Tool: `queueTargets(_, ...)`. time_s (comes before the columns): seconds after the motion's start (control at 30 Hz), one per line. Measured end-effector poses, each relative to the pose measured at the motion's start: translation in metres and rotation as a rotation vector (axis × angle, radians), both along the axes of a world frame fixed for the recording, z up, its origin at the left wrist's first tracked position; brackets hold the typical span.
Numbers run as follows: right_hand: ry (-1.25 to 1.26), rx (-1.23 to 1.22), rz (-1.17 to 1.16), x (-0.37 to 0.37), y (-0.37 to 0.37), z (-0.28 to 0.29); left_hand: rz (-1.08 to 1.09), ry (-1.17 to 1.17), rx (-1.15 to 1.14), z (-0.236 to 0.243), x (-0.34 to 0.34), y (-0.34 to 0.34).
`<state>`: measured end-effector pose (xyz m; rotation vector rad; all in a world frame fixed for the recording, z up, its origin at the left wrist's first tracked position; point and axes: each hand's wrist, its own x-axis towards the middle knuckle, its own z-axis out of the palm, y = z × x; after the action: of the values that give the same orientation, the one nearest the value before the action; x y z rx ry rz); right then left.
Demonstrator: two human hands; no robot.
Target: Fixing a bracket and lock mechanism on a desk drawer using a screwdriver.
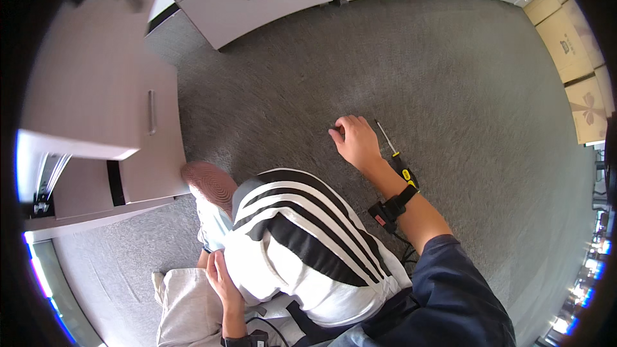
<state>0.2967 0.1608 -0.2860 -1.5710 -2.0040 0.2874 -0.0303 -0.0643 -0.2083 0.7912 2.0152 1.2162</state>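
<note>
My right hand (358,144) hovers over or rests near the grey carpet, fingers curled and thumb bent in. A small dark thing shows at its thumb tip, too small to name. Just right of that hand lies a screwdriver (405,173) with a black and yellow handle, its metal shaft pointing away from me. My left hand (223,281) lies with outstretched fingers against white cloth (257,263) at the lower left; part of it is hidden. That cloth, with bold black stripes, covers my bent knee.
A pale cabinet (164,160) with a pulled-out drawer (83,135) stands at the left. Further drawer units (257,0) line the far side. Cardboard boxes (565,45) are stacked at the far right. A shoe sole (209,183) shows beside the cabinet. A cable hangs by my right wrist.
</note>
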Motion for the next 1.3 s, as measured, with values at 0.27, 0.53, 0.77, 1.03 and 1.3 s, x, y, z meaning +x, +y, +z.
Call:
queueTargets(0.27,-0.194,-0.033,0.021,-0.008,-0.008,-0.001,-0.037,-0.003,0.074,0.022,0.007,0.009)
queueTargets(0.53,0.341,-0.261,-0.099,-0.015,-0.003,0.065,-0.114,-0.259,0.182,0.082,-0.021,0.024)
queueTargets(0.77,0.878,-0.341,0.321,-0.083,-0.056,0.239,-0.151,0.110,0.522,0.147,-0.047,0.024)
queueTargets(1.03,1.047,-0.902,0.921,-0.205,-0.119,0.279,-0.085,0.185,0.651,0.161,-0.071,-0.010)
queueTargets(1.3,1.109,-1.123,1.002,-0.302,-0.142,0.281,0.087,0.083,0.726,0.164,-0.102,-0.029)
